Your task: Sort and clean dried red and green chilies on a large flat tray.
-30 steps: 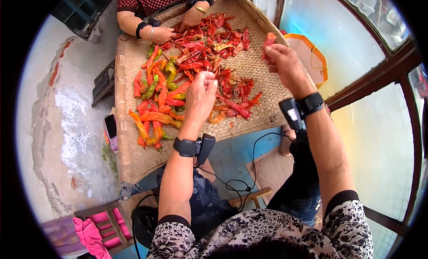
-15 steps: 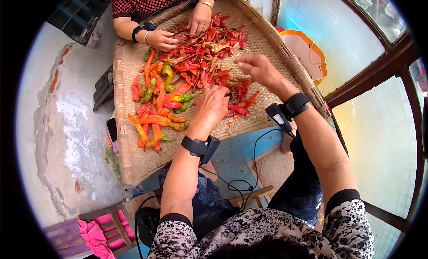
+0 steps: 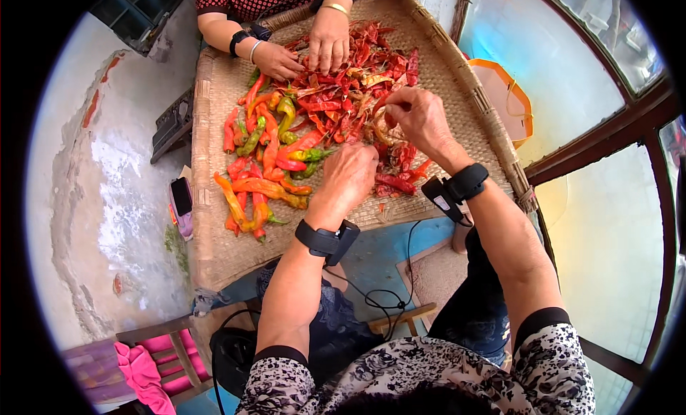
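Note:
Dried red chili peppers point(image 3: 336, 104) lie in a loose heap on a woven bamboo tray point(image 3: 207, 222). Fresh red, orange and green peppers point(image 3: 261, 190) are spread along its left side. My left hand point(image 3: 349, 173) is closed at the near edge of the dried heap; its fingertips are partly hidden, and what they hold cannot be made out. To its right and farther off, my right hand point(image 3: 421, 125) pinches a curved, dried chili pepper point(image 3: 381, 118) above the heap. Both my wrists wear black straps with small devices.
Across the tray, another person's two hands point(image 3: 329, 47) work in the dried peppers. A yellow-rimmed container point(image 3: 504, 93) stands beyond the tray's right edge, near framed glass panes. A phone point(image 3: 181, 197) lies left of the tray. Black cables point(image 3: 386, 300) hang below its near edge.
My right hand has come down to the heap, its fingers drawing together in a pinch. My left hand stays near the same peppers. The whole view has shifted slightly.

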A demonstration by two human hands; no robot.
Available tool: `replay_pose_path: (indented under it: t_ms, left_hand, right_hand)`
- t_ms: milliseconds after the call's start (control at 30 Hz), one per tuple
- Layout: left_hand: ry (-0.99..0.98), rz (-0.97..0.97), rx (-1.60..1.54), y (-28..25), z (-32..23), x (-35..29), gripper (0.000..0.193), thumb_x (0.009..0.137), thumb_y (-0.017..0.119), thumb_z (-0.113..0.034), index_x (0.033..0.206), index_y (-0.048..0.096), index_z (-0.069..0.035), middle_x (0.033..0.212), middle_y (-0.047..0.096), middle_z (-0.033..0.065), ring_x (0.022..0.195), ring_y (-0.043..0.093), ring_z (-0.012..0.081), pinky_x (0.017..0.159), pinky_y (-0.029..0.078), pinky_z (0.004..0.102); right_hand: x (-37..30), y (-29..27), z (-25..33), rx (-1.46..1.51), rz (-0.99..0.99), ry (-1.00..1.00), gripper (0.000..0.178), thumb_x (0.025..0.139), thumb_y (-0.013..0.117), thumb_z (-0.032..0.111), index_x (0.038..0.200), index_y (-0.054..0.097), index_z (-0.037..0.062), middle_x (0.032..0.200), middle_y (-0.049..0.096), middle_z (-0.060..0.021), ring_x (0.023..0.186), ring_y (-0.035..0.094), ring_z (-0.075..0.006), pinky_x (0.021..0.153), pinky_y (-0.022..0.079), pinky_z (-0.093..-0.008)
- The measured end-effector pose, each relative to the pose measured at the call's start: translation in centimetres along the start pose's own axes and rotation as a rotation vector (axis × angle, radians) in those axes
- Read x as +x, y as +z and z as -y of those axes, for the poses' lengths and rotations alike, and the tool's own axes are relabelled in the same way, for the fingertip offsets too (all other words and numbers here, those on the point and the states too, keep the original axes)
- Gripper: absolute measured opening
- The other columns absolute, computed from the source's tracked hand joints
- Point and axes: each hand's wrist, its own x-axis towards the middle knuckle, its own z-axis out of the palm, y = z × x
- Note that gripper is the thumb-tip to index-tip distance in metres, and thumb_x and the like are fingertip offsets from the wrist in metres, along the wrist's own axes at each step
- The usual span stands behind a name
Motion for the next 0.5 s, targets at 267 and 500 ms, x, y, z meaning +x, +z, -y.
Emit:
replay_pose_path:
  t_ms: [267, 500]
  left_hand:
    - [0.001, 0.014, -0.062, 0.0, -0.3, 0.2, 0.008, 0.08, 0.057, -0.006, 0.086, 0.061, -0.003, 0.083, 0.063, 0.0147, 0.081, 0.061, 0.0333, 0.072, 0.048, 0.0417]
    - [0.055, 0.05, -0.051, 0.4, -0.7, 0.0, 0.013, 0.084, 0.057, -0.016, 0.089, 0.06, -0.004, 0.082, 0.063, 0.0145, 0.078, 0.061, 0.0332, 0.068, 0.047, 0.0409]
  right_hand:
    - [0.6, -5.3, -2.0, 0.428, -0.05, 0.312, 0.025, 0.084, 0.061, 0.002, 0.105, 0.049, -0.0069, 0.071, 0.063, -0.0068, 0.06, 0.059, -0.0112, 0.049, 0.046, -0.0223]
    - [0.9, -12.7, -6.9, 0.557, -0.369, 0.449, 0.032, 0.089, 0.058, 0.013, 0.115, 0.051, -0.0051, 0.094, 0.061, -0.0091, 0.078, 0.059, -0.0139, 0.068, 0.051, -0.026]
